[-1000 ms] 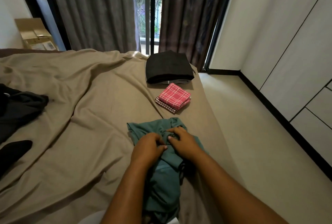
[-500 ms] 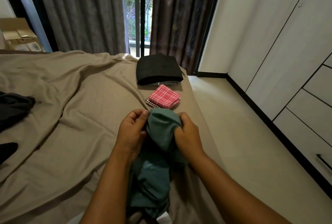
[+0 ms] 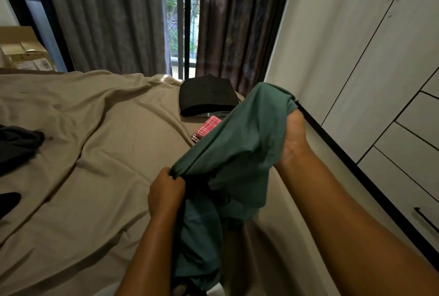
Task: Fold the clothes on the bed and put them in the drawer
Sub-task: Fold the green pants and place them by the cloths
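Green garment (image 3: 237,143) held up over right edge of bed (image 3: 99,153), lower part hanging limp. Left hand (image 3: 166,192) pinches low corner; right hand (image 3: 293,138) grips raised edge. Soft, light, drapes freely. Likely best gripped at corners or seams.

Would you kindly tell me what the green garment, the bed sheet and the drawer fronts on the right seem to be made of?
Green garment: thin soft knit, probably cotton jersey, matte; it drapes limply and bunches at its held ends.
Bed sheet: smooth woven fabric, faint sheen, long soft creases.
Drawer fronts: likely laminated board, matte off-white; flat, even faces with crisp dark seams.
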Motion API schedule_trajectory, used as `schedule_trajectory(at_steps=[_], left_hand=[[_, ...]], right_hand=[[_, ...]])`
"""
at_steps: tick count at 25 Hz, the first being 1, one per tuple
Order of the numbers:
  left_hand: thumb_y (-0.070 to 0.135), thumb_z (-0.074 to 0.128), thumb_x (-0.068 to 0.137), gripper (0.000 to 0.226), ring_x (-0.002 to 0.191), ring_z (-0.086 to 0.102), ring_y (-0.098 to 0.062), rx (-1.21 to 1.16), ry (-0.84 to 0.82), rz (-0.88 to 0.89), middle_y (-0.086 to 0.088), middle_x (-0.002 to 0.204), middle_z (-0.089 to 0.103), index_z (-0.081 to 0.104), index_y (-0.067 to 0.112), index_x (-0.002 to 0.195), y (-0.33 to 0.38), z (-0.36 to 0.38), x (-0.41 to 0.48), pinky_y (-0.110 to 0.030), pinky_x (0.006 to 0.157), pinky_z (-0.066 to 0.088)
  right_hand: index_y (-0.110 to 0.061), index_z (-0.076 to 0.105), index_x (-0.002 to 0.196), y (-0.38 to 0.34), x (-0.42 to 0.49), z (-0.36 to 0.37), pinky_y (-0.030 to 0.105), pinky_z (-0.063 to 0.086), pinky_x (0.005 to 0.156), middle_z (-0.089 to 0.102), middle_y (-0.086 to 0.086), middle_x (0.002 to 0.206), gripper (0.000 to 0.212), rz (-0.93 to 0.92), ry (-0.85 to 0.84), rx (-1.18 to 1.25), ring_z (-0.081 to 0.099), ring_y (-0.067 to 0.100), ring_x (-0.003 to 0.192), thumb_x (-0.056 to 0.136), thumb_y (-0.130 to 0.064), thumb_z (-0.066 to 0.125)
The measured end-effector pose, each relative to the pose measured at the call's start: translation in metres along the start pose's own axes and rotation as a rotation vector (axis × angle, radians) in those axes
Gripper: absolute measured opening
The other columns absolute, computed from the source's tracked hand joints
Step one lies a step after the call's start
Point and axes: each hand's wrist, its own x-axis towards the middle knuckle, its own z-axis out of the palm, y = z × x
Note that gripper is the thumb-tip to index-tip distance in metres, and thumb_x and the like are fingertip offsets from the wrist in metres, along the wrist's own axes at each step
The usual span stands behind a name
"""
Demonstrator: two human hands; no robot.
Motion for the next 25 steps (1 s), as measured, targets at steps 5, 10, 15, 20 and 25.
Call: schedule_trajectory(at_steps=[5,10,15,20,25], left_hand=[[0.044,0.057,0.099,0.044,0.104,0.069,-0.031,-1.249,-0.386,-0.188,-0.016,0.115,0.073,0.068,0.009,0.122,0.027,-0.015,-0.016,-0.042,0.090,0.056],[0.037,0.051,0.103,0.039,0.071,0.071,-0.020,-0.801,-0.398,-0.206,-0.013,0.096,0.073,0.065,0.006,0.121,0.024,-0.016,-0.021,-0.029,0.064,0.057],[0.036,0.060,0.091,0.047,0.079,0.074,-0.022,-1.236,-0.700,-0.174,-0.016,0.098,0.074,0.064,0.003,0.124,0.037,-0.037,-0.033,-0.033,0.072,0.063],[0.045,0.055,0.093,0.055,0.125,0.062,-0.025,-1.144,-0.663,0.020,-0.008,0.132,0.067,0.056,0.018,0.141,0.033,-0.024,-0.029,-0.041,0.102,0.052],[0.036,0.059,0.095,0.062,0.134,0.052,-0.016,-1.044,-0.635,0.055,0.008,0.142,0.059,0.037,0.035,0.153,0.027,-0.015,-0.024,-0.043,0.117,0.037]], right_hand=[[-0.007,0.074,0.109,0.008,0.002,-0.012,0.036,0.058,0.085,0.077,0.011,0.100,0.039,-0.004,-0.016,0.002,0.075,0.023,0.084,0.102,-0.032,0.044],[-0.006,0.059,0.140,0.035,0.012,-0.031,0.048,0.043,0.112,0.063,0.017,0.136,0.051,0.111,-0.078,-0.082,0.059,0.035,0.127,0.102,-0.037,0.047],[-0.014,0.064,0.130,0.052,0.010,-0.040,0.035,0.057,0.089,0.072,0.011,0.123,0.038,0.154,-0.090,-0.879,0.071,0.026,0.107,0.100,-0.038,0.060],[-0.029,0.052,0.128,0.101,-0.023,-0.056,0.037,0.053,0.094,0.048,-0.007,0.123,0.074,-0.213,-0.047,-1.601,0.053,0.012,0.109,0.074,-0.075,0.070],[-0.028,0.062,0.117,0.149,-0.032,-0.082,0.035,0.056,0.090,0.065,-0.013,0.111,0.037,-0.006,-0.125,-1.643,0.062,0.009,0.099,0.087,-0.043,0.078]])
